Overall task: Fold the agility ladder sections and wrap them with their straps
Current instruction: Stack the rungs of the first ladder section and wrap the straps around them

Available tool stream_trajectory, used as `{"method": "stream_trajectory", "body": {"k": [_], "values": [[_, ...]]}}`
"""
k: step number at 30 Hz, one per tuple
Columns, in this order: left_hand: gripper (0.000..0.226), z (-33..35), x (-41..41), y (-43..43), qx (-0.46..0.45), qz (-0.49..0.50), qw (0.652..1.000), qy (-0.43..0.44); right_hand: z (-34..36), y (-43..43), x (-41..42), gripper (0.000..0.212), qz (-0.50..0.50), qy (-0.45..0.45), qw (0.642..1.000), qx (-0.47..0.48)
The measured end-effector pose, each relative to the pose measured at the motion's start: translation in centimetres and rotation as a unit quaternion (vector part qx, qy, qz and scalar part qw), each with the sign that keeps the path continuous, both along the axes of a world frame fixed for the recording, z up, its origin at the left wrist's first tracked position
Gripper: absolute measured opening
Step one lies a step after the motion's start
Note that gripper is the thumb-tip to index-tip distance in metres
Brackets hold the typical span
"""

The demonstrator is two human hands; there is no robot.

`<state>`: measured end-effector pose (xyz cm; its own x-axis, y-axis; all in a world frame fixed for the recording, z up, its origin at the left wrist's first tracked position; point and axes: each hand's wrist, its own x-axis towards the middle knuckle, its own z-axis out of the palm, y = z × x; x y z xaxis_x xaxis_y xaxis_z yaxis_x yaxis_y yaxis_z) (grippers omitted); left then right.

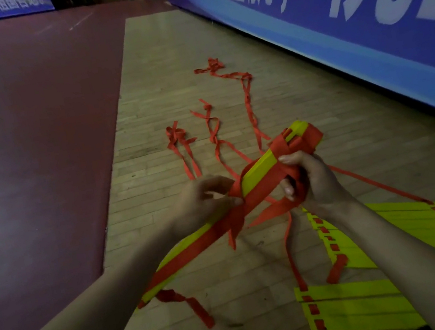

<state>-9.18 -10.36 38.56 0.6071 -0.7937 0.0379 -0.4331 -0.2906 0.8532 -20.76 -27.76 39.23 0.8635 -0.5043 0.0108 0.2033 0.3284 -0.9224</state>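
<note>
I hold a folded bundle of yellow ladder rungs slanting from lower left to upper right above the floor, with red strap wound along and around it. My left hand pinches the red strap where it crosses the bundle's middle. My right hand grips the bundle and several strap turns near its far end. Loose strap ends hang down from the bundle.
Two more flat stacks of yellow rungs lie on the wooden floor at lower right, one stack farther and one stack nearer. Tangled red straps trail ahead on the floor. A blue banner wall runs along the right; dark red flooring lies left.
</note>
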Motion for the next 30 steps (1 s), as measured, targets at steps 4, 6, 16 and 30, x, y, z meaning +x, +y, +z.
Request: {"method": "stream_trajectory", "body": {"k": [4,6,16,30], "values": [[0.017,-0.4,-0.1,-0.7,-0.040,0.098,0.988,-0.112,-0.5,-0.3,0.3,0.026,0.001,0.010,1.000,-0.003],[0.008,-0.3,-0.3,-1.0,-0.054,0.115,0.979,-0.158,-0.9,-0.3,0.5,0.023,0.009,0.005,1.000,-0.007],[0.035,1.8,-3.3,-1.6,-0.163,-0.067,0.970,-0.169,-0.6,0.8,0.6,0.044,0.021,-0.015,0.999,0.036],[0.023,1.9,-1.5,-1.0,-0.014,-0.043,0.999,-0.022,-0.1,2.0,0.1,0.026,0.111,-0.005,0.994,0.006]]}}
